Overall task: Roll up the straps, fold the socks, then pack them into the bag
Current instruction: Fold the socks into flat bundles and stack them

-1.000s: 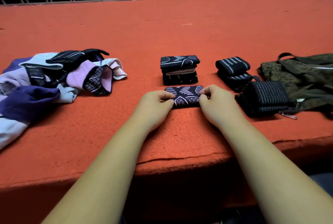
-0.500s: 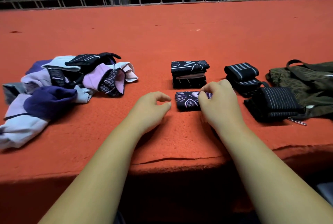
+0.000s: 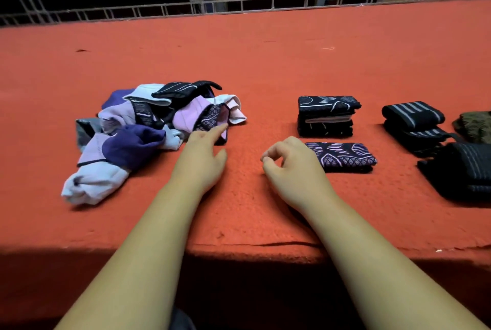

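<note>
Folded sock (image 3: 345,155) | beside right grip (image 3: 292,167), loosely curled, empty | left grip (image 3: 203,157) spread, at pile (image 3: 138,133)

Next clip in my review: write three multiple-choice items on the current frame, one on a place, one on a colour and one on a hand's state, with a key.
1. Where does the single folded sock lie?
A. In front of the folded stack, nearer the person
B. On top of the folded stack
C. Behind the folded stack

2. What colour is the carpeted surface?
A. Blue
B. Orange-red
C. White

3. What does the right hand hold?
A. The single folded sock
B. Part of the folded stack
C. Nothing

Key: 1 A, it lies on the carpet just before the stack; 2 B, the carpet is orange-red throughout; 3 C, its fingers curl loosely around nothing.
</note>
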`<state>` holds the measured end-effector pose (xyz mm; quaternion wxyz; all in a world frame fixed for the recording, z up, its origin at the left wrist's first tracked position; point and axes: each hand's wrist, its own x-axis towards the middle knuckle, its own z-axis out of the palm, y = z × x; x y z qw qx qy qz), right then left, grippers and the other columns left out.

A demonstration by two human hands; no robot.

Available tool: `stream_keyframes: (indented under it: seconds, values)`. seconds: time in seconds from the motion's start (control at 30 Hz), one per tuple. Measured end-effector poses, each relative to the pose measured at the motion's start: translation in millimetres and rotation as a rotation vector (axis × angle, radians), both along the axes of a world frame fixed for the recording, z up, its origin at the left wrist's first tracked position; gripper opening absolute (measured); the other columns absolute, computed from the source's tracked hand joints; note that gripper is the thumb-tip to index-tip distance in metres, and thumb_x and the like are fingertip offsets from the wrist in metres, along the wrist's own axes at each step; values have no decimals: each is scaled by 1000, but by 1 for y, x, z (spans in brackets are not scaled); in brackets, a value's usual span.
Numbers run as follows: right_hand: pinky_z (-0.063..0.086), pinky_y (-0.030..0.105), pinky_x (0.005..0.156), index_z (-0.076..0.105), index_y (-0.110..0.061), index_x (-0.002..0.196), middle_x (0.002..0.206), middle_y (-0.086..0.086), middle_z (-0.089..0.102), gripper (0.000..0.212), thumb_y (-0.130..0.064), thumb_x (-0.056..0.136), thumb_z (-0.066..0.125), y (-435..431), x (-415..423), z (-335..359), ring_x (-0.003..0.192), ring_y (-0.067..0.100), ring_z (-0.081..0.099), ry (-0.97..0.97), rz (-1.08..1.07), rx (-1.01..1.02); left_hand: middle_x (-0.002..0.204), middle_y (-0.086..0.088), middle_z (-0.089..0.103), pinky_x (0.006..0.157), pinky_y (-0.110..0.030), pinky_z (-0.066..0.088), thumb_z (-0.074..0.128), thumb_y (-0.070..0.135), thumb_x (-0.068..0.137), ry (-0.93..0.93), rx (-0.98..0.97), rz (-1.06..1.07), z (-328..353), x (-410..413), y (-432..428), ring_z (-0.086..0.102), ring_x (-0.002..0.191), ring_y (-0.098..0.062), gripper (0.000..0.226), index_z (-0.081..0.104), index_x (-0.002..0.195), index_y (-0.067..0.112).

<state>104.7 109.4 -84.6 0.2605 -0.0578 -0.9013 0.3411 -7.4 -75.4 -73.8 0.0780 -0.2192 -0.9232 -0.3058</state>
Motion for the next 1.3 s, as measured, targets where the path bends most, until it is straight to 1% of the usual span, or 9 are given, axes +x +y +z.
stream_keyframes:
  seconds: [0.17, 0.3, 0.43, 0.63, 0.8, 0.93, 1.03, 1.13, 1.3]
  values:
    - [44, 29, 89, 76, -25, 89, 95, -9, 59, 7, -22, 93, 70, -3, -7, -8, 90, 10, 59, -62, 10, 36, 167, -14, 23, 116, -48, 40, 61, 41, 100, 11, -223, 126, -16, -11, 14, 44, 138, -44, 61, 42, 158, 41]
    - [40, 25, 85, 77, -26, 88, 93, -10, 60, 10, -19, 92, 71, 0, -5, -7, 86, 8, 56, -66, 7, 28, 170, -7, 27, 116, -45, 38, 60, 38, 101, 40, -231, 105, -16, -18, 14, 43, 141, -40, 68, 37, 163, 22]
    - [43, 26, 83, 76, -26, 88, 93, -9, 64, 9, -20, 94, 71, 1, -3, -5, 83, 5, 60, -37, -12, -69, 145, -9, 60, 106, -38, 41, 63, 24, 99, 176, 12, 68, -5, -9, 10, 57, 131, -32, 45, 63, 140, 7]
    - [46, 27, 83, 72, -25, 103, 94, -12, 73, 20, -43, 104, 62, 3, 6, 7, 87, 5, 65, 25, -115, -277, 81, 0, 76, 72, -38, 50, 62, 32, 96, 239, 194, 74, 15, 33, -4, 68, 82, -22, 25, 80, 82, 22]
    - [37, 31, 68, 65, -22, 77, 68, -13, 65, 49, -62, 103, 54, 0, 17, 15, 70, 2, 57, -84, -130, -233, 70, 10, 75, 69, -29, 51, 65, 30, 99, 53, 347, -186, 30, 72, -28, 68, 67, -4, 32, 81, 73, 23]
    - [45, 31, 67, 69, -20, 71, 65, -7, 67, 59, -70, 97, 55, -6, 23, 16, 70, 10, 63, -237, -73, -151, 66, -1, 75, 51, -24, 43, 62, 18, 107, -197, 482, -325, 33, 84, -38, 58, 45, -20, 25, 80, 90, 16]
    - [44, 29, 64, 73, -21, 74, 66, -7, 69, 54, -70, 94, 60, -9, 26, 23, 71, 9, 65, -305, -55, -150, 78, 3, 78, 61, -32, 53, 67, 23, 104, -65, 409, -289, 28, 73, -35, 61, 54, -15, 14, 77, 95, 22]
    - [53, 29, 72, 75, -24, 79, 71, -9, 74, 38, -59, 91, 68, -8, 26, 24, 74, 9, 69, -373, 9, -136, 94, 15, 70, 80, -31, 52, 78, 28, 93, 223, 132, -359, 23, 53, -29, 63, 87, -2, 14, 78, 106, 33]
    - [57, 32, 85, 79, -29, 94, 81, -9, 77, 10, -34, 95, 71, -4, 26, 18, 81, 9, 71, -377, 159, -125, 104, 19, 62, 88, -38, 50, 74, 42, 90, 306, -34, -416, 15, 33, -14, 58, 98, -14, 23, 78, 112, 43]
